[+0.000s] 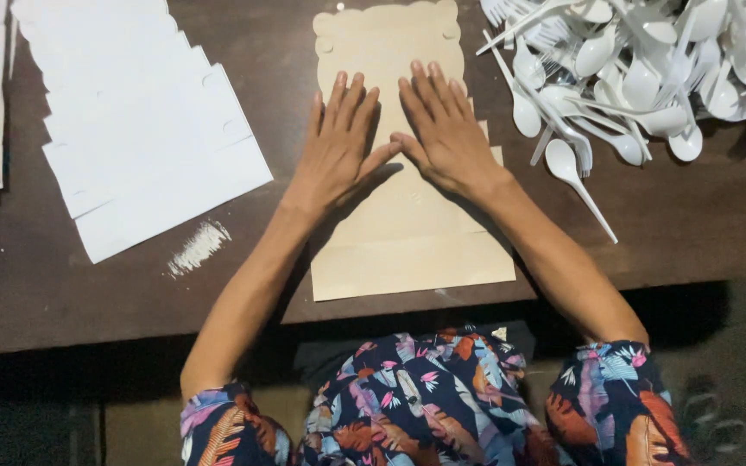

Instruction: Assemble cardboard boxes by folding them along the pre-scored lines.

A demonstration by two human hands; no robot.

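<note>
A flat tan paper bag (407,233) lies in the middle of the dark brown bench (692,224), with its straight lower end close to the near edge and its wavy upper end pointing to the far edge. Both hands press down on its upper half. The left hand (338,142) lies flat with the palm down, its fingers (349,99) stretched and a little spread; it grips nothing. The right hand (444,129) lies flat in the same way just beside it, fingers (429,86) straight, also holding nothing. The two thumbs meet at their tips on the paper.

To the left of the bag, well apart from it, a stack of white paper sheets (148,129) is fanned out toward the far left corner. Near its lower end there is a small smear of white powder (199,247) on the wood. At the far right corner lies a heap of white plastic spoons and forks (641,69); one single spoon (573,177) lies near the right wrist. The person wears clothes with coloured leaves (425,406).
</note>
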